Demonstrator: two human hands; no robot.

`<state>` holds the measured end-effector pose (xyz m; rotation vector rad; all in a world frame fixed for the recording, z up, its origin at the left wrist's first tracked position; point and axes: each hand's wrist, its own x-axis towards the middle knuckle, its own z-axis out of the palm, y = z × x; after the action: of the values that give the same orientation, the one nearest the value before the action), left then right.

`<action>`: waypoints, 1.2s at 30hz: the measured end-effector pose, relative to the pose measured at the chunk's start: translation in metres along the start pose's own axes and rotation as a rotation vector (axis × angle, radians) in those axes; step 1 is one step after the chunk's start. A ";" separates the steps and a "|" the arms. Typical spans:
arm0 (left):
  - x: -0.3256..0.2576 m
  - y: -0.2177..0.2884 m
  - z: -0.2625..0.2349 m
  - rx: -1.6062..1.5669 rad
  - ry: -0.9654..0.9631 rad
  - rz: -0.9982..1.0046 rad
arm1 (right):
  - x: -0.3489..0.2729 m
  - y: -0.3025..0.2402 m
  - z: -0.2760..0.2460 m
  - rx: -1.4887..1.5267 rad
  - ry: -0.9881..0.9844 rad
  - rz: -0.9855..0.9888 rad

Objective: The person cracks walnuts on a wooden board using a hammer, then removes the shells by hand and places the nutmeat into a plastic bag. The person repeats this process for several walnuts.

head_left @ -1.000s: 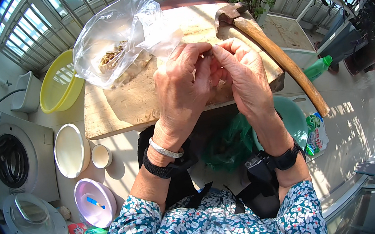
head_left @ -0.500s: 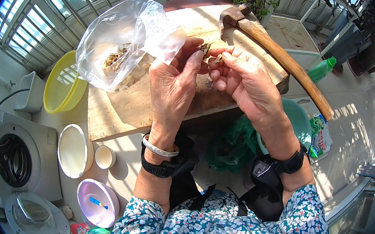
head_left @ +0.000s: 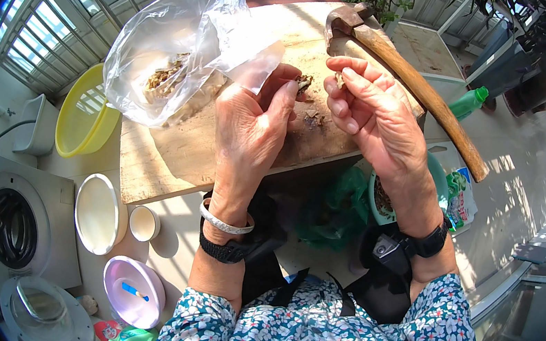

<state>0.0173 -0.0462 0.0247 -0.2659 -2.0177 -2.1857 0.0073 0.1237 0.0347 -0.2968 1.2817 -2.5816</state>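
My left hand (head_left: 250,132) and my right hand (head_left: 373,111) hover side by side over a wooden board (head_left: 167,164). The left fingertips pinch a small brown nut piece (head_left: 303,83). A smaller brown fragment (head_left: 340,80) is held by my right thumb and fingers. More brown shell bits (head_left: 312,118) lie on the board between the hands. A clear plastic bag (head_left: 172,52) holding brown pieces lies on the board just beyond my left hand. A hammer with a long wooden handle (head_left: 419,90) rests on the board's right side, beside my right hand.
A yellow basin (head_left: 80,117) stands left of the board. Below it sit a white bowl (head_left: 97,212), a small cup (head_left: 143,223) and a lilac lid (head_left: 136,291). A washing machine (head_left: 11,221) is at far left. A green bag (head_left: 337,207) and green bottle (head_left: 469,103) lie below right.
My hands have drawn apart from a tight clasp, and each now holds its own brown piece. The view has shifted slightly down the board.
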 end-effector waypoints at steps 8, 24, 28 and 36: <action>-0.003 -0.007 0.003 0.743 0.049 0.452 | -0.004 -0.005 -0.001 -0.032 -0.012 0.028; -0.007 0.003 0.017 0.464 0.134 0.643 | -0.012 0.000 0.017 -0.259 -0.011 -0.045; -0.014 0.004 0.016 -0.073 0.017 0.198 | -0.014 -0.001 0.020 -0.254 -0.029 -0.039; -0.013 0.004 0.013 -0.237 -0.059 0.041 | -0.014 -0.002 0.019 -0.289 -0.052 -0.022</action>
<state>0.0310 -0.0341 0.0269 -0.4006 -1.7620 -2.4186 0.0263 0.1149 0.0461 -0.4297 1.6406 -2.3852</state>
